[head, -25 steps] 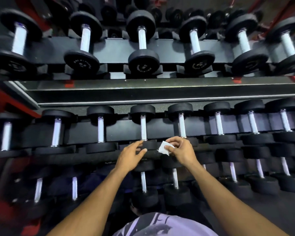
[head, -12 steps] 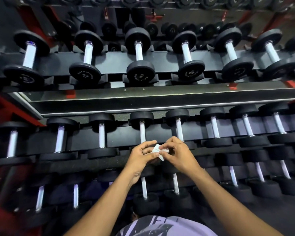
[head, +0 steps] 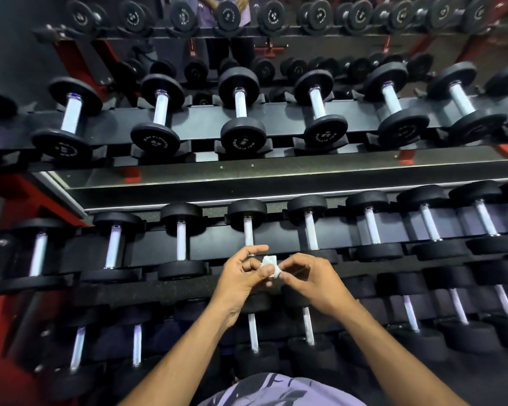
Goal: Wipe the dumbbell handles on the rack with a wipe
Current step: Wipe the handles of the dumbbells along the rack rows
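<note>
both hands pinching small white wipe, dumbbell rack behind

Both forearms were bare from wrist to the lower edge of the view, with no sleeves, watch, bands or gloves showing. The left hand and the right hand were bare as well, without rings that could be made out. Below and behind the hands, between the forearms, the front of a pale lavender-grey shirt showed, printed with dark, brush-like streaks and shapes.
</note>
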